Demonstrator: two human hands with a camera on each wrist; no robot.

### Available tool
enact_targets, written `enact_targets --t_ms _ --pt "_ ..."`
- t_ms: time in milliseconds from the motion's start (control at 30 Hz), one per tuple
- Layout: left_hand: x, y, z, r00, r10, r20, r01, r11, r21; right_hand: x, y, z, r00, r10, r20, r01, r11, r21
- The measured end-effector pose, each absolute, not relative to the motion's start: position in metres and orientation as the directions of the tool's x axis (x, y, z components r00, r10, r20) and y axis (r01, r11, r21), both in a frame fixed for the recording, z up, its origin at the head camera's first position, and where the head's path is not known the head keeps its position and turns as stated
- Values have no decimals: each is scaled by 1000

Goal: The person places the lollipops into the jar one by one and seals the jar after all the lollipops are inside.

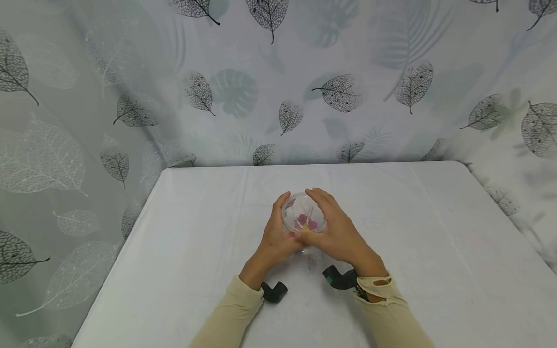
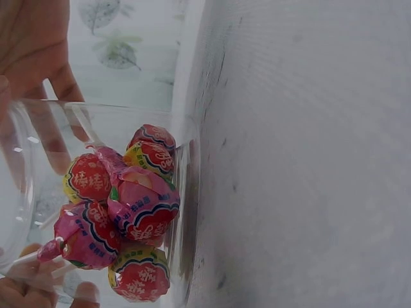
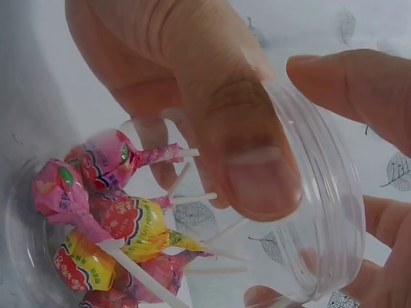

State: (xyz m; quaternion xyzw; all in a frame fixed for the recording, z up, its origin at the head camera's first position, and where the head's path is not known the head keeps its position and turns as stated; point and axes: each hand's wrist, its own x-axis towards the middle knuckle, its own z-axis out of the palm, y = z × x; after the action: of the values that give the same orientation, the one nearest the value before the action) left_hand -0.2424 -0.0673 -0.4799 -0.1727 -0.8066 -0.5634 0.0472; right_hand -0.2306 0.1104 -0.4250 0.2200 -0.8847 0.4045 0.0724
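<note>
A clear round plastic jar (image 1: 303, 205) stands upright at the middle of the table, between both hands. Inside it lie several wrapped lollipops (image 2: 144, 205) in pink, red and yellow, heads at the bottom and white sticks pointing up. My left hand (image 1: 278, 237) grips the jar's left side, its fingers around the wall. From the right, my right hand (image 1: 337, 232) holds it near the top, the fingers reaching over the far side. Its thumb (image 3: 250, 154) presses along the near side, close to the ridged rim (image 3: 321, 192). In the left wrist view the base sits right at the tabletop.
A white cloth covers the table (image 1: 209, 217). Leaf-printed curtains (image 1: 304, 58) hang behind it and along both sides. Black curved pieces sit at the left wrist (image 1: 274, 293) and the right wrist (image 1: 341, 278), close over the cloth.
</note>
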Motion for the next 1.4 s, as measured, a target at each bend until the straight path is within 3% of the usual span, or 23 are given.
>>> enact_targets --t_ms 267,1400 --pt "-243 -68 -480 -916 240 322 383 279 881 -229 110 -424 -883 -329 334 -468 578 -668" --pt "-242 -68 -480 -924 237 299 361 291 886 -227 108 -423 -902 -315 297 -431 584 -688"
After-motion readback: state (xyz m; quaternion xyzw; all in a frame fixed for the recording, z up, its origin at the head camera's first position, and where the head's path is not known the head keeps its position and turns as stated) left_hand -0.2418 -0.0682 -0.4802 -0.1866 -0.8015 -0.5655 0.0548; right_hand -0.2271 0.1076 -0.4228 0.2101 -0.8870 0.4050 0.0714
